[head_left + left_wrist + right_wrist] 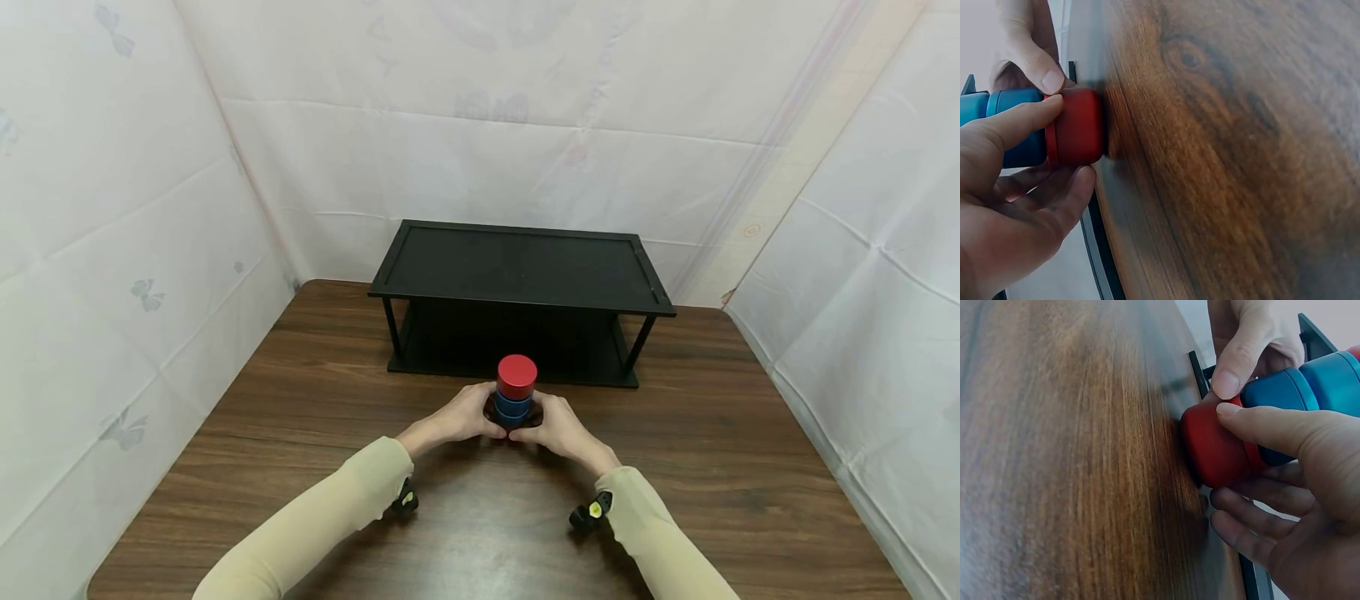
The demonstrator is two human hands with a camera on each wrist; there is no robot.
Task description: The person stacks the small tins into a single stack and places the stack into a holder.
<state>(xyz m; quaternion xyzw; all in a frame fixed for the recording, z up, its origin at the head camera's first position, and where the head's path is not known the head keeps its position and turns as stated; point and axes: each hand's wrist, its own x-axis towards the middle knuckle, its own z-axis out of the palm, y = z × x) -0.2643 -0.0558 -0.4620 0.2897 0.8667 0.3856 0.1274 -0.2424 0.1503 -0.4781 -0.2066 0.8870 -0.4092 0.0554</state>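
Note:
A column of small round canisters stands upright at mid-table in the head view, with a red canister on top and blue canisters below it. At the bottom is another red canister, at or just above the tabletop; I cannot tell whether it touches. My left hand grips this lowest one from the left, its thumb on the near side and fingers curled behind. From the other side my right hand grips the same canister. Both thumb tips nearly meet at its upper rim.
Directly behind the canisters stands a black two-tier rack, with a flat top panel, thin posts and a lower shelf. The brown wooden table has white sheeting hung at its left, back and right.

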